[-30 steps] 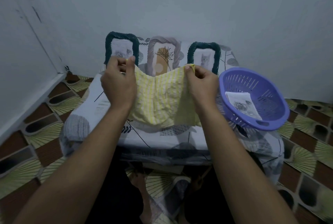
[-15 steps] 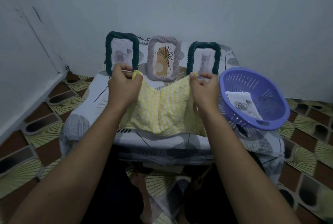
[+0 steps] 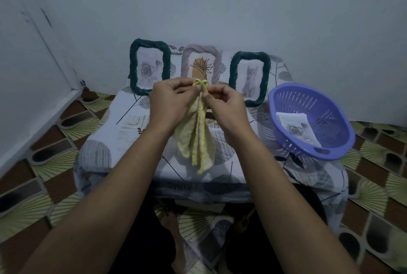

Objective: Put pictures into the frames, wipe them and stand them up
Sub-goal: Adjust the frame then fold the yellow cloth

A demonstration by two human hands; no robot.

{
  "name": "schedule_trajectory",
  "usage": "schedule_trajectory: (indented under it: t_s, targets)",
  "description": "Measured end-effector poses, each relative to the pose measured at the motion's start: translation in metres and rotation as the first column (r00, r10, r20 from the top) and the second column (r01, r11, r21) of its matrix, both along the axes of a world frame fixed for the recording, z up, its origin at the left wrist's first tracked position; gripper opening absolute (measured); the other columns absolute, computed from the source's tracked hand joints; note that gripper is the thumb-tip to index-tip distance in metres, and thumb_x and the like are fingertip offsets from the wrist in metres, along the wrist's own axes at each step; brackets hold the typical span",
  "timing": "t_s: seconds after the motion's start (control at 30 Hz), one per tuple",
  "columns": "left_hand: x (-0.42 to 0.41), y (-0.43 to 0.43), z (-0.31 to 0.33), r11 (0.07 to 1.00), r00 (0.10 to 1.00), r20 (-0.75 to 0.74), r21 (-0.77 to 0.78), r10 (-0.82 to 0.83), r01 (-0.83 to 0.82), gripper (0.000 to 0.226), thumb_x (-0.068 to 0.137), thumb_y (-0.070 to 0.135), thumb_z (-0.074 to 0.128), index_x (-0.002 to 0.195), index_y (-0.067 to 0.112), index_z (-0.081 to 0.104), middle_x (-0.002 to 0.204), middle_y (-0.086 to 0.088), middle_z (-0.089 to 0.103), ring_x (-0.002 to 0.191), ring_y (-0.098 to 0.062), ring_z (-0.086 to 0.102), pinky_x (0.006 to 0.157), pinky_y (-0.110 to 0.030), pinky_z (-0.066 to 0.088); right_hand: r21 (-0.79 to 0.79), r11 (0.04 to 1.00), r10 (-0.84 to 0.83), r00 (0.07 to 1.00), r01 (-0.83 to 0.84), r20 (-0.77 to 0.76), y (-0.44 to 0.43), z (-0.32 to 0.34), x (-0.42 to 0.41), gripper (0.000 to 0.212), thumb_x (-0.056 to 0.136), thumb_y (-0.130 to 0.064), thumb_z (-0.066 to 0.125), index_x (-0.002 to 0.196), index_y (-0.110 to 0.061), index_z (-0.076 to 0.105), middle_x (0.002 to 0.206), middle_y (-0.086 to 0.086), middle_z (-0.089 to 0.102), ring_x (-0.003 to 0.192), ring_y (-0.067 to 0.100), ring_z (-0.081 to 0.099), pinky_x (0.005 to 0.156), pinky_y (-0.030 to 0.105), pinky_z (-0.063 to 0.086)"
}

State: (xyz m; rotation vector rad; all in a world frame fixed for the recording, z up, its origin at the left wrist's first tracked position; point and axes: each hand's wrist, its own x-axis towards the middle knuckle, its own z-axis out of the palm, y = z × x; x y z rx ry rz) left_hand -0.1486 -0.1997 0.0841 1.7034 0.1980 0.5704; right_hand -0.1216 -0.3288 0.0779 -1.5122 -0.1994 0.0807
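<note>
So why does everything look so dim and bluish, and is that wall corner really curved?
Head view: dim, cool light tints the wall grey-blue; the wide lens bows the wall corner at left, so it is probably straight; the yellow cloth throws a faint shadow on the table; the cat frame looks fairly sharp, without glare.

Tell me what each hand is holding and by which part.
The left hand and the right hand each pinch the yellow cloth by an upper corner, the two corners side by side; the rest hangs down over the table.
</note>
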Motion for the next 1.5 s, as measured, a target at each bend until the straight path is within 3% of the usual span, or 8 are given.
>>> schedule_trajectory:
  t_s: [0.23,0.53,0.7,0.87,1.03,1.13,1.4,1.5]
  targets:
    - [-0.001,0.001,0.001,0.991,0.995,-0.023,-0.098,-0.092,0.090,0.028,0.086,0.043,0.069,0.092,0.018,0.079,0.087,-0.005,0.077,0.084,-0.029,0.074,0.082,-0.054,0.059,0.133,0.989,0.074,0.990,-0.059,-0.116,-0.004,0.012,-0.007,0.036,0.104,-0.019,0.036,0.097,-0.006,0.070,0.089,0.004,0.070,0.070,0.013,0.062,0.058,0.025,0.055]
    - [0.000,0.012,0.002,0.980,0.997,-0.028,-0.188,-0.068,0.061,0.013,0.082,0.007,0.076,0.094,0.010,0.075,0.084,-0.007,0.076,0.075,-0.015,0.071,0.068,-0.029,0.056,0.416,0.901,0.221,0.957,-0.125,-0.190,-0.010,0.008,-0.009,0.033,0.102,-0.016,0.022,0.121,-0.009,0.048,0.102,0.025,0.072,0.074,0.030,0.067,0.068,0.038,0.060]
    - [-0.001,0.019,0.002,0.980,0.999,-0.028,-0.194,-0.039,0.033,0.021,0.091,0.003,0.057,0.084,0.017,0.070,0.072,0.003,0.068,0.062,-0.006,0.061,0.058,-0.022,0.051,0.019,0.999,-0.030,0.998,0.029,0.056,-0.014,-0.003,0.000,0.038,0.087,0.003,0.044,0.112,-0.023,0.057,0.103,0.004,0.072,0.085,0.011,0.061,0.075,0.034,0.053]
    - [-0.005,0.025,0.001,0.926,0.984,0.060,-0.334,-0.167,0.177,0.031,0.091,-0.008,0.041,0.089,0.019,0.056,0.060,0.006,0.055,0.052,-0.009,0.049,0.049,-0.021,0.042,-0.317,0.948,0.111,0.965,-0.031,0.238,-0.018,-0.009,0.002,0.042,0.070,-0.018,0.054,0.106,-0.037,0.065,0.119,-0.011,0.059,0.107,-0.005,0.051,0.095,0.034,0.045]
    - [-0.003,0.033,-0.004,0.895,0.974,0.135,-0.387,-0.183,0.222,0.034,0.092,-0.010,0.037,0.084,0.020,0.049,0.063,0.002,0.048,0.054,-0.011,0.044,0.049,-0.024,0.037,-0.368,0.924,0.213,0.943,-0.108,0.257,-0.016,-0.021,0.004,0.020,0.082,-0.014,0.067,0.092,-0.031,0.061,0.112,-0.005,0.067,0.110,0.007,0.059,0.087,0.025,0.043]
    - [-0.003,0.034,-0.006,0.870,0.972,0.155,-0.438,-0.174,0.226,0.034,0.093,-0.010,0.034,0.075,0.015,0.047,0.064,0.003,0.047,0.056,-0.008,0.044,0.053,-0.021,0.039,-0.411,0.900,0.263,0.933,-0.145,0.246,-0.019,-0.029,0.005,0.024,0.088,-0.015,0.071,0.106,-0.023,0.058,0.111,-0.009,0.064,0.103,0.000,0.060,0.082,0.010,0.044]
    - [-0.008,0.049,-0.014,0.783,0.972,0.105,-0.578,-0.211,0.232,0.032,0.091,0.002,0.040,0.071,0.019,0.058,0.070,0.004,0.052,0.064,-0.011,0.048,0.061,-0.025,0.042,-0.417,0.908,0.173,0.944,-0.042,0.280,-0.022,-0.037,0.013,0.012,0.089,-0.019,0.073,0.100,-0.015,0.073,0.094,-0.005,0.072,0.080,0.014,0.063,0.082,0.037,0.055]
    - [-0.006,0.055,-0.022,0.924,0.982,0.052,-0.332,-0.183,0.190,0.026,0.077,-0.002,0.057,0.089,0.021,0.058,0.078,0.001,0.053,0.069,-0.012,0.048,0.063,-0.027,0.042,-0.229,0.971,0.116,0.972,-0.068,0.205,-0.022,-0.036,0.013,0.005,0.094,-0.012,0.066,0.093,-0.017,0.067,0.087,-0.005,0.068,0.082,0.007,0.062,0.081,0.031,0.054]
